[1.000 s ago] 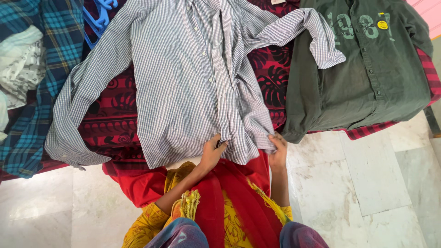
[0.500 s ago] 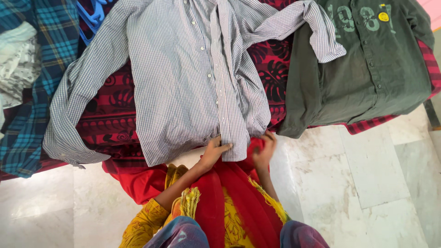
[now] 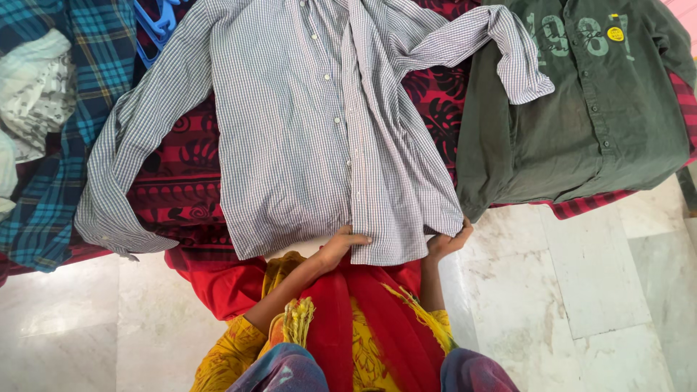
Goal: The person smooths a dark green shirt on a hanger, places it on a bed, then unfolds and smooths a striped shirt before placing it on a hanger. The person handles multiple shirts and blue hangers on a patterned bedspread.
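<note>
The checked shirt (image 3: 312, 123) lay spread front-up on a red patterned cloth (image 3: 174, 181), its buttoned placket running from far to near and its hem at the near edge. The left hand (image 3: 341, 245) pinched that hem at the foot of the placket, fingers closed on the fabric; the right hand (image 3: 444, 243) gripped the hem's right corner, fingers curled over it. It looked a light, soft, limp cotton that would sag and wrinkle rather than keep a shape, so the hem corners, shoulders and collar seemed the sound places to hold. The left sleeve trailed down towards the near left; the right sleeve lay across a dark green shirt (image 3: 581, 123) just to the right, overlapping it. Far left lay a blue plaid garment (image 3: 65, 145) with a whitish cloth (image 3: 33, 94) on it, and blue hangers (image 3: 156, 18) showed at the far edge. Pale marble floor (image 3: 581, 290) lay nearest.
</note>
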